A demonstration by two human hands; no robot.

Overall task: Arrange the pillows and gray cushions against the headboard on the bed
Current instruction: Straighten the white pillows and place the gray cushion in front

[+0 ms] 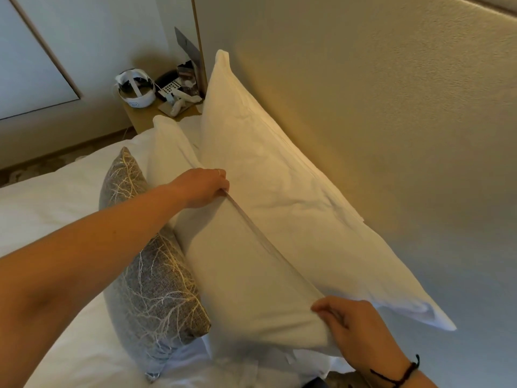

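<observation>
A large white pillow point(279, 175) leans upright against the beige headboard point(391, 121). In front of it stands a second white pillow point(246, 281), held at both top corners: my left hand point(204, 186) grips its far corner and my right hand point(352, 329) pinches its near corner. A gray cushion point(151, 275) with a pale branch pattern leans against the front of that pillow. Another white pillow point(167, 147) stands farther back, beyond the cushion. All rest on the white bed point(56, 214).
A wooden nightstand point(145, 119) beyond the bed carries a white headset point(135, 89), a phone point(170, 82) and small items. A white wall panel point(28, 65) lies far left. Carpeted floor shows beside the bed.
</observation>
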